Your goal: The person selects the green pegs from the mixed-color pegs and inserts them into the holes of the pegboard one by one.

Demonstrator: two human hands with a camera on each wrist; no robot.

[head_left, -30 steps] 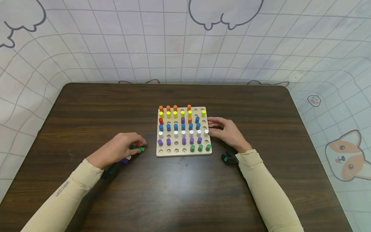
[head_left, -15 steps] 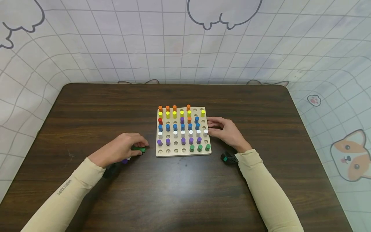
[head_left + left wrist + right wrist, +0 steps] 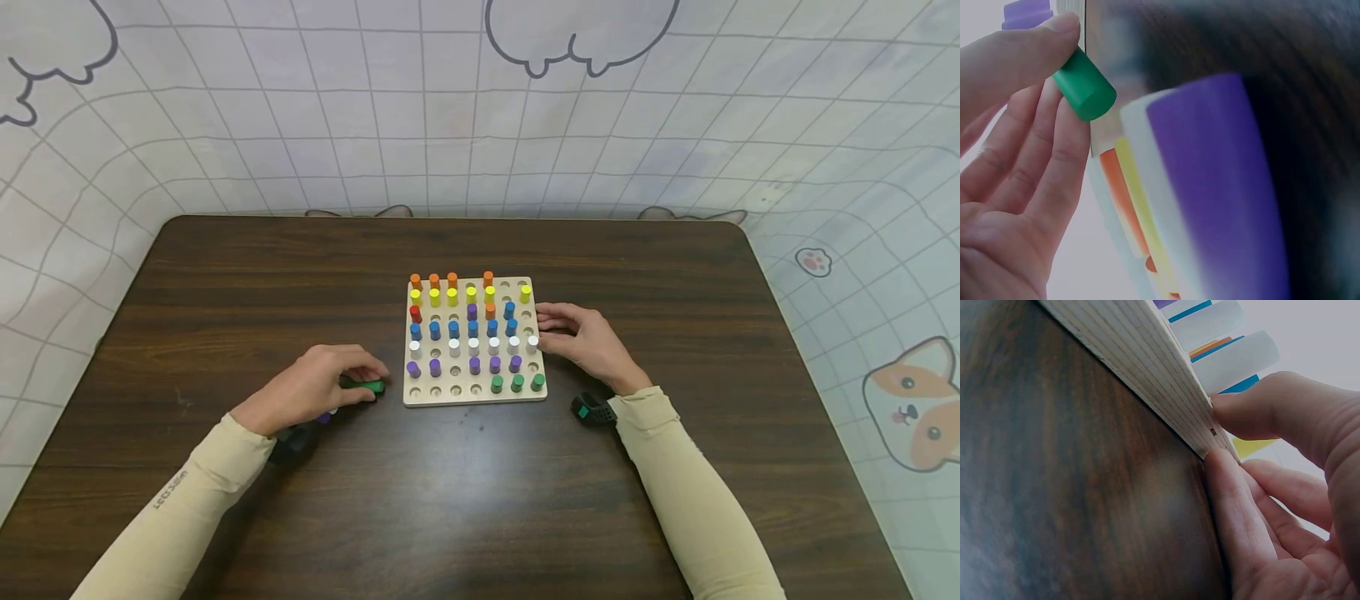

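In the head view, my left hand (image 3: pixel 311 383) is low over the table, left of the pegboard, thumb and fingertips pinching a green peg (image 3: pixel 1088 87). A large-looking purple peg (image 3: pixel 1216 175) lies near that wrist, with a white peg (image 3: pixel 1138 119), a yellow peg (image 3: pixel 1138 187) and orange ones beyond it. The pale wooden pegboard (image 3: pixel 446 399) carries rows of orange, yellow, blue, white, purple and green pegs, plus one red peg (image 3: pixel 416 314). My right hand (image 3: pixel 592 346) rests at the board's right edge, thumb and fingertips touching its side (image 3: pixel 1129 362) near a white peg (image 3: pixel 1235 362).
Bare holes show in several rows, including the front-left part of the board. A dark brown wooden table (image 3: pixel 262 292) carries everything. Black straps, one of them by the right wrist (image 3: pixel 592 409), sit at both wrists. A patterned grid wall (image 3: pixel 450 150) stands behind.
My left hand has slid slightly to the right, nearer the board, with the green peg in its pinch. My right hand stays at the board's edge.
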